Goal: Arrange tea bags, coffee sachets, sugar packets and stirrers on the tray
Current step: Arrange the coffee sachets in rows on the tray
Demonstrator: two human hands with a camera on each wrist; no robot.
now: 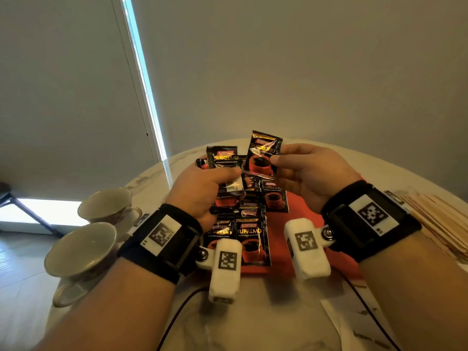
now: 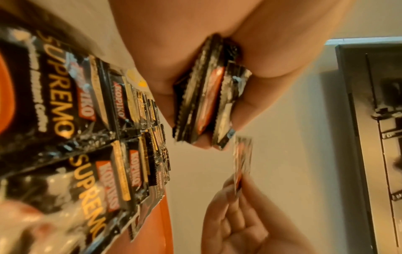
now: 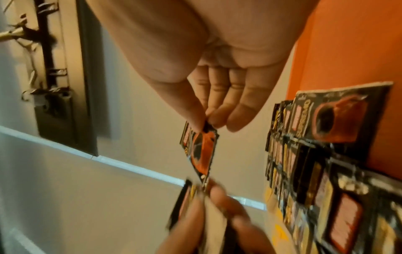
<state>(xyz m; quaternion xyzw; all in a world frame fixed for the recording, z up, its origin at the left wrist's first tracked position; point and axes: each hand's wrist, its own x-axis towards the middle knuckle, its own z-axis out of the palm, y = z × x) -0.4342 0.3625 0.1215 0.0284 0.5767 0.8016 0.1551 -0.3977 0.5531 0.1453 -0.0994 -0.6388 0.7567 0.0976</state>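
Note:
My left hand [image 1: 202, 188] grips a stack of black coffee sachets [image 1: 224, 158] above the orange tray [image 1: 304, 206]; the left wrist view shows the stack [image 2: 206, 96] edge-on between thumb and fingers. My right hand [image 1: 304, 171] pinches a single coffee sachet [image 1: 263, 153] by its edge and holds it upright beside the stack, with the other fingers loose; the right wrist view shows that sachet [image 3: 202, 151] between thumb and forefinger. Several more coffee sachets [image 1: 250, 239] lie in overlapping rows on the tray.
Two teacups [image 1: 83, 249] on saucers stand at the table's left edge. A bundle of wooden stirrers [image 1: 435, 219] lies at the right. White paper packets [image 1: 364, 320] and a black cable [image 1: 177, 317] lie near the front of the round marble table [image 1: 253, 325].

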